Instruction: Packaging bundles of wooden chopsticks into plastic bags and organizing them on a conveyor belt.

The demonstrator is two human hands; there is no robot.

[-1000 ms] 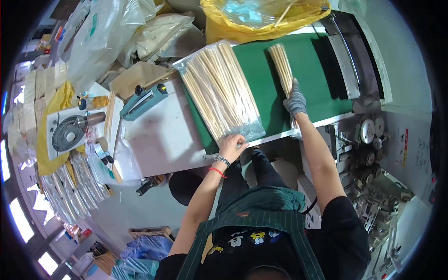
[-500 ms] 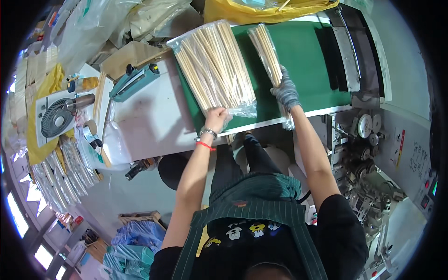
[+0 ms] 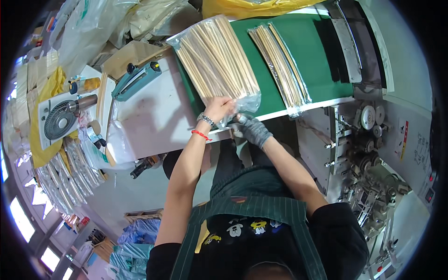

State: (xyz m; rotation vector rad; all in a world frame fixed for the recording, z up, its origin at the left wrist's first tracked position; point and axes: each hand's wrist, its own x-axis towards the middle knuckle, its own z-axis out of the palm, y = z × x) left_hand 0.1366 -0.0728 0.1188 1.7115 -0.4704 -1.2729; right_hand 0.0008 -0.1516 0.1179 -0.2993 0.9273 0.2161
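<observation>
A wide clear plastic bag of thin wooden sticks (image 3: 217, 60) lies on the green belt (image 3: 308, 51). Bare and closed, my left hand (image 3: 219, 111) grips the near end of this bag, where the loose plastic gathers. Close beside it, my right hand (image 3: 252, 129), in a grey glove, is at the belt's near edge by the bag's end; its fingers are smeared by motion. A narrower clear bag of sticks (image 3: 282, 67) rests to the right on the belt, with no hand on it.
Left of the belt, a teal bag sealer (image 3: 136, 81) stands on the white table (image 3: 149, 126). Beyond it are a small grey fan (image 3: 58, 122) and a tape roll (image 3: 94, 127). Machinery with exposed wheels (image 3: 368, 116) is at the right. A yellow bag (image 3: 261, 8) lies at the back.
My right hand has let go of the narrow bag of sticks and moved left, next to my left hand. That narrow bag now lies flatter and more spread on the belt.
</observation>
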